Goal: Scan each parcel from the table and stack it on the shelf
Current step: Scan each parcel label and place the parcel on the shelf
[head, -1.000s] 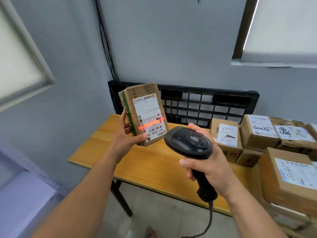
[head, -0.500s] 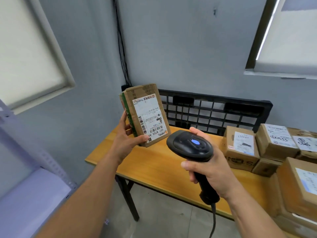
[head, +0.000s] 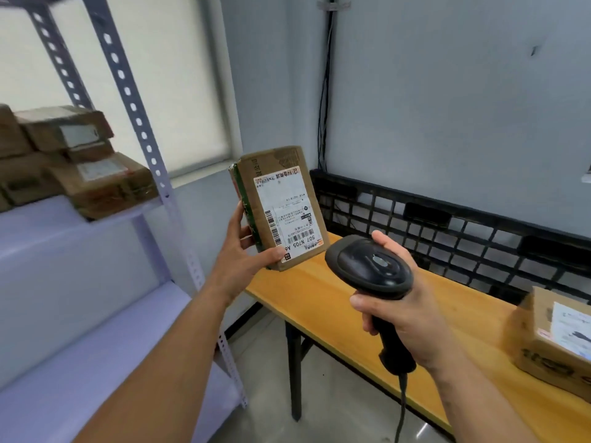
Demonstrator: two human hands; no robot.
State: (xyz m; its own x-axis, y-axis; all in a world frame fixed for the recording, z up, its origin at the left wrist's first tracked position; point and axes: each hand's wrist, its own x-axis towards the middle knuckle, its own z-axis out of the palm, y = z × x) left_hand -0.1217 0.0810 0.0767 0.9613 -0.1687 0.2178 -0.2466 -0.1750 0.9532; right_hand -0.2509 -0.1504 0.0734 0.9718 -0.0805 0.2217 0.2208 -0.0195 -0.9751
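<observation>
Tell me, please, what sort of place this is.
Probably a small parcel storeroom or sorting room. The left hand holds a labelled parcel, the right hand holds a scanner, and stacked parcels lie on a metal shelf.

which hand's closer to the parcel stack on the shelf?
Left. The left hand, gripping the labelled parcel, is right of the stack; the right hand, holding the scanner, is farther right.

Only two bare arms show of the person. The left forearm (head: 179,356) comes in from the lower left of the frame and ends in the left hand (head: 243,260) near the centre. The right forearm (head: 486,407) comes in from the lower right, with the right hand (head: 406,318) right of centre. Both are uncovered to the frame edge. The left thumbnail is short. A few small dark specks dot the right forearm near the wrist.
</observation>
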